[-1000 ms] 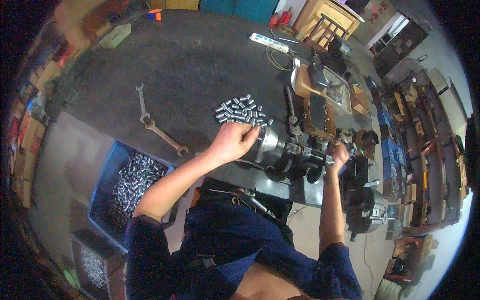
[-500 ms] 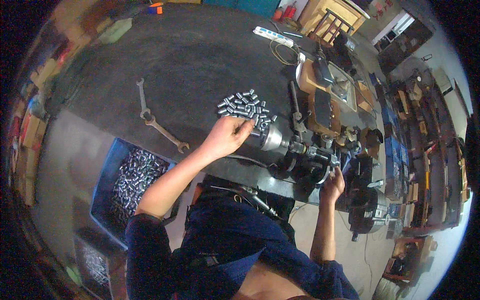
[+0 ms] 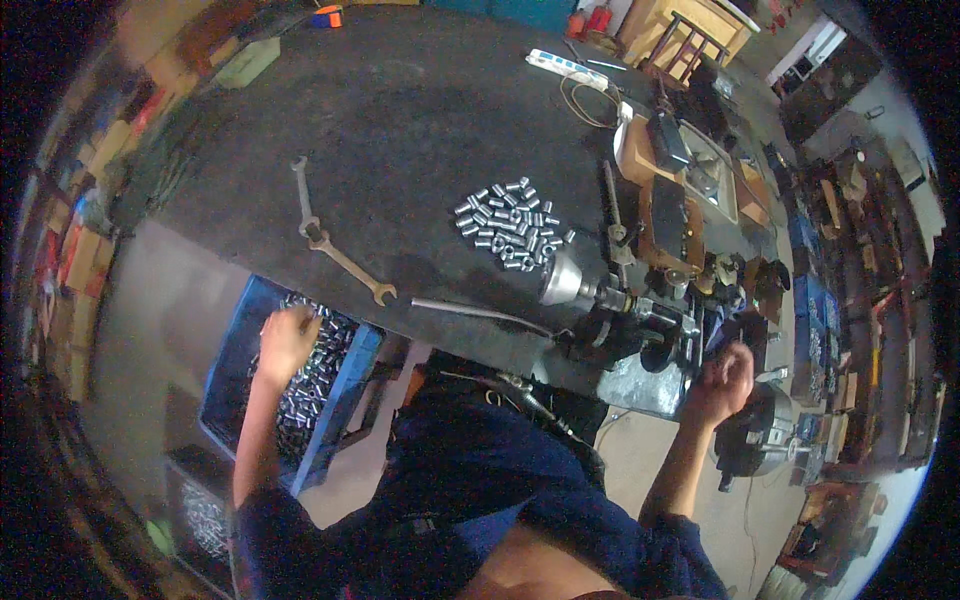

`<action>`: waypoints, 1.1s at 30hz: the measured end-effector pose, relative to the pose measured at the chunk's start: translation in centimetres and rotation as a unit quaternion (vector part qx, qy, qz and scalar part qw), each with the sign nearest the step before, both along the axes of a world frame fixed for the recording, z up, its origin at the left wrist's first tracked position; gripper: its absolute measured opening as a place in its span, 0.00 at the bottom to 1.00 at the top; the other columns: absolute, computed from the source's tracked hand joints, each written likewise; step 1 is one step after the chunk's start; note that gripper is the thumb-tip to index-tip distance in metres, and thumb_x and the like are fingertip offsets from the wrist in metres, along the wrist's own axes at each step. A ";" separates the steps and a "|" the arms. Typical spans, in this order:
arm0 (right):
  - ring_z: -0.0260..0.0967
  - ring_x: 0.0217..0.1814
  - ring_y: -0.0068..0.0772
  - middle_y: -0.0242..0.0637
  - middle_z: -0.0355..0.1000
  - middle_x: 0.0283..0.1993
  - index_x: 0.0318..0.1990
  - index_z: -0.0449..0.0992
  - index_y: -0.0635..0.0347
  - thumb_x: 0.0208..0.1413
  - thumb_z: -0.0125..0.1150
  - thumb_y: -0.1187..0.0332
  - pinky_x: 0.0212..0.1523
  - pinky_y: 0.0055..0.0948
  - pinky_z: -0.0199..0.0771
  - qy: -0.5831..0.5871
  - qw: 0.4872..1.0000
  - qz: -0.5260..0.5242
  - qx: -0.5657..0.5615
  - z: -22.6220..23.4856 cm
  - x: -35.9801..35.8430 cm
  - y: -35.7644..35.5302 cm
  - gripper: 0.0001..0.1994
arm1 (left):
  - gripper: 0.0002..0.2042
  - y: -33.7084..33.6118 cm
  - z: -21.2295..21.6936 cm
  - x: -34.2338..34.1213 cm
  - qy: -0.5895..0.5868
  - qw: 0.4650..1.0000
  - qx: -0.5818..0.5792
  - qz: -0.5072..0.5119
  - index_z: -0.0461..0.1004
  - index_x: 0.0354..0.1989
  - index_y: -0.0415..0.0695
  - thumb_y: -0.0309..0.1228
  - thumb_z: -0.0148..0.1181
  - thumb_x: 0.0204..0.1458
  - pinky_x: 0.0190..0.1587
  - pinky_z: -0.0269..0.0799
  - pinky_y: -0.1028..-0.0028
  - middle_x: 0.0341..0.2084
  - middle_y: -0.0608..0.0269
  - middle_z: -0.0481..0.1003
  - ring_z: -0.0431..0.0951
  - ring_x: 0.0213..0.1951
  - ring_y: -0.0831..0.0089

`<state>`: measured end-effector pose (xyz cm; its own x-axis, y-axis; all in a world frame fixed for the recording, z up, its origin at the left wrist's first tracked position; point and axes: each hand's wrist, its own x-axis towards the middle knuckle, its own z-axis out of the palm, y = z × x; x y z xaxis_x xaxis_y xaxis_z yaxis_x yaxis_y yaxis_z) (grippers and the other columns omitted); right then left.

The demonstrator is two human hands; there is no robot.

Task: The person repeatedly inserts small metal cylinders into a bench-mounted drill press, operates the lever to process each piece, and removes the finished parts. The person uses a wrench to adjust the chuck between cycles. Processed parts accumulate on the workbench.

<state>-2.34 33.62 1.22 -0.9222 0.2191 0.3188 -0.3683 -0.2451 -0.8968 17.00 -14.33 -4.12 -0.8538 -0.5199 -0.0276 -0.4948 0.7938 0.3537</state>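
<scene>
My left hand (image 3: 288,342) is low over a blue bin (image 3: 225,368), its thumb apart from its partly curled fingers. Many small shiny metal sleeves (image 3: 308,395) fill the bin around it, and none shows clearly in the fingers. My right hand (image 3: 728,380) is curled at the right end of a bench-mounted machine (image 3: 650,318); whatever its fingers close on is hidden. A silver cone-shaped head (image 3: 566,281) forms the machine's left end. Beside the cone, a loose heap of metal sleeves (image 3: 512,225) lies on the dark bench top (image 3: 400,130).
Two open-end wrenches (image 3: 345,262) lie end to end on the bench. A thin rod or hose (image 3: 470,310) runs along its front edge. A white power strip (image 3: 567,68), a cardboard box (image 3: 670,225) and a tray (image 3: 705,175) occupy the far right. Shelves (image 3: 880,320) line the right wall.
My left hand has moved from beside the machine's cone down left into the blue bin. The right hand has shifted right, away from the machine's front. The whole view has shifted slightly.
</scene>
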 end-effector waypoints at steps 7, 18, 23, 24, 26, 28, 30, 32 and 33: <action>0.50 0.16 0.13 0.23 0.57 0.18 0.29 0.69 0.65 0.46 0.46 0.71 0.15 0.13 0.47 -0.129 0.992 -0.002 0.005 -8.6 -1.3 1.6 0.07 | 0.08 7.5 1.0 -15.8 0.216 0.944 0.066 -0.241 0.71 0.30 0.40 0.28 0.54 0.42 0.35 0.68 0.65 0.29 0.54 0.72 0.72 0.33 0.57; 0.56 0.18 0.14 0.26 0.63 0.22 0.30 0.70 0.63 0.49 0.47 0.69 0.16 0.13 0.52 -0.190 0.979 0.007 -0.066 -9.5 -2.7 1.2 0.07 | 0.08 8.9 -3.3 -20.7 0.152 0.943 0.016 -0.296 0.71 0.30 0.45 0.34 0.55 0.41 0.28 0.67 0.61 0.20 0.54 0.72 0.73 0.26 0.56; 0.54 0.17 0.12 0.26 0.63 0.21 0.29 0.70 0.62 0.49 0.48 0.69 0.16 0.13 0.49 -0.188 0.981 0.007 -0.056 -8.5 -1.8 1.0 0.07 | 0.06 9.0 -0.9 -18.8 0.143 0.905 0.310 -0.253 0.68 0.30 0.41 0.28 0.53 0.45 0.24 0.68 0.71 0.16 0.62 0.71 0.72 0.20 0.72; 0.53 0.17 0.12 0.26 0.63 0.21 0.29 0.71 0.62 0.49 0.48 0.68 0.16 0.13 0.48 -0.192 0.980 -0.003 -0.056 -8.4 -1.7 1.0 0.08 | 0.05 9.9 1.0 -18.0 0.125 0.817 0.529 -0.192 0.67 0.30 0.37 0.24 0.51 0.46 0.24 0.65 0.81 0.15 0.65 0.68 0.69 0.19 0.82; 0.53 0.17 0.12 0.25 0.62 0.20 0.28 0.71 0.62 0.49 0.48 0.68 0.17 0.13 0.47 -0.196 0.979 -0.011 -0.048 -8.5 -2.0 0.8 0.08 | 0.05 11.5 4.1 -16.5 0.180 0.751 0.581 -0.257 0.67 0.32 0.36 0.23 0.50 0.46 0.25 0.65 0.80 0.17 0.65 0.69 0.70 0.20 0.80; 0.53 0.17 0.12 0.24 0.61 0.20 0.28 0.71 0.62 0.49 0.48 0.67 0.17 0.13 0.47 -0.195 0.980 -0.018 -0.042 -8.9 -2.2 0.9 0.08 | 0.06 12.9 5.3 -16.1 0.213 0.708 0.599 -0.307 0.67 0.34 0.35 0.22 0.49 0.47 0.26 0.66 0.80 0.20 0.64 0.70 0.71 0.21 0.79; 0.52 0.17 0.13 0.24 0.60 0.19 0.28 0.71 0.62 0.49 0.48 0.67 0.18 0.13 0.47 -0.190 0.981 -0.026 -0.038 -9.4 -2.1 1.3 0.09 | 0.06 13.8 5.5 -16.2 0.228 0.686 0.599 -0.345 0.66 0.35 0.33 0.20 0.48 0.48 0.28 0.68 0.78 0.22 0.60 0.71 0.73 0.24 0.76; 0.51 0.18 0.13 0.23 0.57 0.18 0.28 0.70 0.64 0.49 0.48 0.67 0.17 0.13 0.47 -0.202 0.977 -0.042 -0.053 -8.8 -1.9 1.0 0.09 | 0.06 13.7 4.6 -16.5 0.212 0.671 0.620 -0.347 0.66 0.35 0.32 0.21 0.48 0.49 0.29 0.68 0.78 0.23 0.59 0.71 0.73 0.24 0.75; 0.51 0.18 0.13 0.24 0.56 0.18 0.29 0.69 0.65 0.49 0.47 0.67 0.16 0.14 0.47 -0.183 0.982 -0.015 -0.051 -8.5 -1.6 1.0 0.09 | 0.07 13.5 4.4 -16.7 0.204 0.663 0.630 -0.348 0.66 0.35 0.32 0.21 0.49 0.49 0.30 0.69 0.78 0.23 0.59 0.71 0.74 0.24 0.75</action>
<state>-3.91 34.64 -7.24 -0.9635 0.2611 -0.0585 -0.0337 -0.3353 -0.9415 0.33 -0.78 0.26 -0.9447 0.2210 0.2424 0.1784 -0.2741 0.9450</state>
